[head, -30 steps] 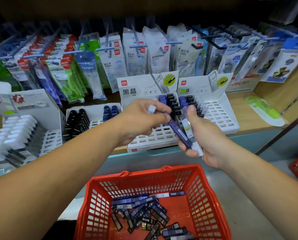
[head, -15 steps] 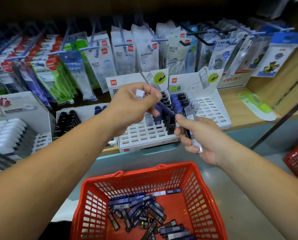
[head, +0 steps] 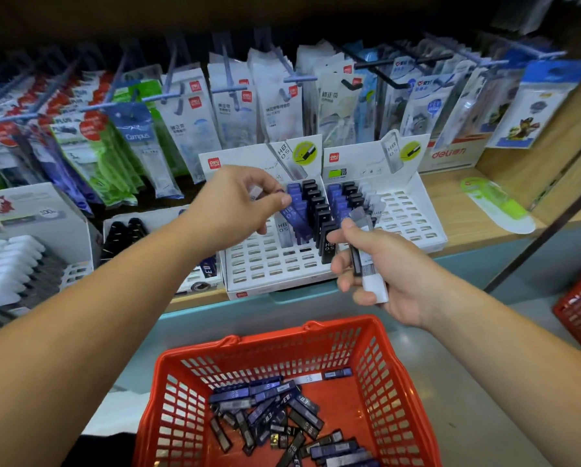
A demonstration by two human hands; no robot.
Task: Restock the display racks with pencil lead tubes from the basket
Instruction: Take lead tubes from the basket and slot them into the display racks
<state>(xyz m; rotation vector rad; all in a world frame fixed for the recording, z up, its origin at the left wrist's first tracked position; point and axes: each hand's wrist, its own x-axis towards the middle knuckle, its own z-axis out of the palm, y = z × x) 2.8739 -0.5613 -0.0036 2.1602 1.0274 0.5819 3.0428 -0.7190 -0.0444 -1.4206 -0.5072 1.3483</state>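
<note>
**Head view: hand and stock positions**

My left hand (head: 235, 203) was at 12 o'clock over the left rack (head: 265, 264). Thumb and forefinger pinched a blue tube (head: 294, 215), tilted, with its lower end among the rack's blue row. Whether it was seated in a slot I could not tell. A pale tube end (head: 255, 193) showed under the curled fingers.

My right hand (head: 383, 271), at 4 o'clock from the left, had its fingers curled round a bundle of tubes (head: 366, 254), held before the right rack (head: 407, 217).

The red basket (head: 316, 335) sat at 6 o'clock, with loose tubes (head: 275, 409) on its floor. Hanging packets (head: 188, 123) filled 11 to 1 o'clock above the wooden shelf (head: 457, 210).
</note>
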